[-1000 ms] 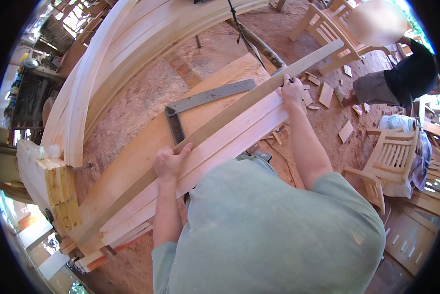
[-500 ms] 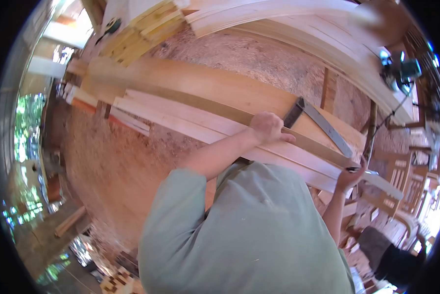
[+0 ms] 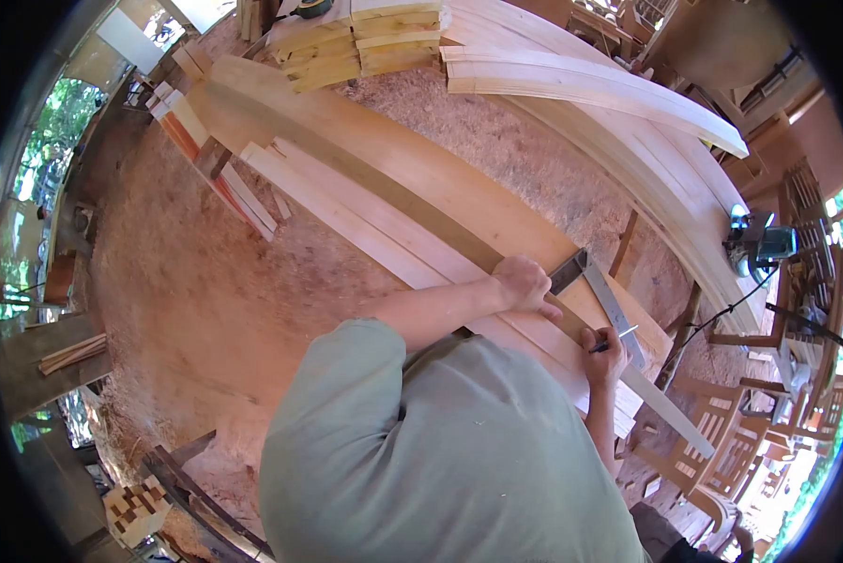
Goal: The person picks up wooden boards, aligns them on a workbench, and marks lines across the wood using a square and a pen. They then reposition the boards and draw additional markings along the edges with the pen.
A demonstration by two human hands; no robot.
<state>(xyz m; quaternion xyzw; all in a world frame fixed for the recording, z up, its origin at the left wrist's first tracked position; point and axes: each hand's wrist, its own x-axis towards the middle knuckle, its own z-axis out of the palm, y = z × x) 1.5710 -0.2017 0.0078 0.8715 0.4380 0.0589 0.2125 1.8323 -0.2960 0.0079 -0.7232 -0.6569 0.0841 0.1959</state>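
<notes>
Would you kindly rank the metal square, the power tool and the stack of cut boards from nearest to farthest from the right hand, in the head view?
1. Metal square, just beside the right hand holding a pencil.
2. Power tool, off to the right.
3. Stack of cut boards, far at the top.

Presses left hand (image 3: 524, 284) down on long dark strip (image 3: 412, 202) just right of centre, fingers pointing toward 4 o'clock. Grips pencil (image 3: 616, 338) in closed fingers of right hand (image 3: 601, 359), close by at 4 o'clock of left hand, with pencil lying over blade of steel square (image 3: 613, 305). Keeps strip laid diagonally, 10 to 4 o'clock, across pale planks (image 3: 346, 220).

- At 12 o'clock: stacked short blocks (image 3: 365, 42).
- At 1 o'clock: curved boards (image 3: 618, 89).
- At 3 o'clock: corded power tool (image 3: 761, 246).
- At 4 o'clock: wooden chairs (image 3: 712, 441).
- At 9 o'clock: sawdust-covered floor (image 3: 187, 281).
</notes>
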